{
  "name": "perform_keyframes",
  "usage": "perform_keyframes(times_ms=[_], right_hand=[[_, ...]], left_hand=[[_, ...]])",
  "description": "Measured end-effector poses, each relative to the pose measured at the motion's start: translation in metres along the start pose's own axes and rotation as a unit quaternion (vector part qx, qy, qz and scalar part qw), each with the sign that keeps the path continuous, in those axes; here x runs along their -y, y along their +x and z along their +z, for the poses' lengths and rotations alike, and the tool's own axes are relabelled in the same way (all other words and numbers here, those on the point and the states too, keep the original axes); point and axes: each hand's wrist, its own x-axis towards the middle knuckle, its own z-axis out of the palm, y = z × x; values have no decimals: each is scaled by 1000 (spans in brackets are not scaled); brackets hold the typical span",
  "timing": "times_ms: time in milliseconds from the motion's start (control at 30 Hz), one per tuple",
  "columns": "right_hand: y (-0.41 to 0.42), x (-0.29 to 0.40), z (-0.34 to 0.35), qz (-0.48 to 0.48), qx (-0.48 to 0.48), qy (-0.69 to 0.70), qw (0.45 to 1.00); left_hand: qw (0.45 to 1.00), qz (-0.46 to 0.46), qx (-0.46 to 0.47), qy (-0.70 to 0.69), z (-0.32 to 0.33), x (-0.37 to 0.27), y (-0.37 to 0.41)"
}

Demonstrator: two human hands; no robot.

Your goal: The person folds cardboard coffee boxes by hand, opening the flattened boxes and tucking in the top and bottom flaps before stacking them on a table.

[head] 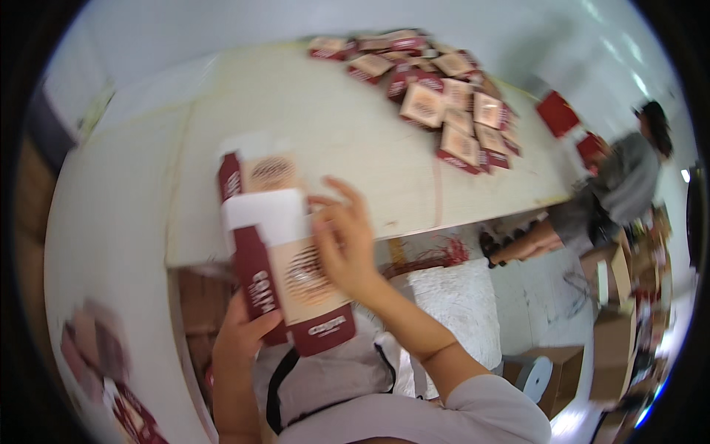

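A partly folded carton [299, 277], maroon and cream with a round printed pattern and a white inner flap, is held above the table's near edge. My left hand [244, 324] grips its lower left side, thumb across the maroon panel. Against the carton's upper right edge is my right hand [346, 238], fingers spread and blurred; whether it pinches the edge is unclear. Just beyond, a second carton piece [272, 172] of the same print lies on the white table [310, 111], partly hidden by the first.
A heap of folded cartons [444, 105] covers the table's far right. More carton pieces [100, 344] lie at lower left. On the right, a person [627, 177] stands holding something red. Cardboard boxes [613, 333] and a white wrapped bundle [457, 311] occupy the floor side.
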Motion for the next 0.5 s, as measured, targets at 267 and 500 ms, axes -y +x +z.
perform_keyframes(times_ms=[267,500], right_hand=[[-23,5,8,-13,21,-12,1000],[-30,3,0,15,34,-85,996]], left_hand=[[998,-13,50,21,-5,2,-19],[991,-30,-52,119,1,9,-16]])
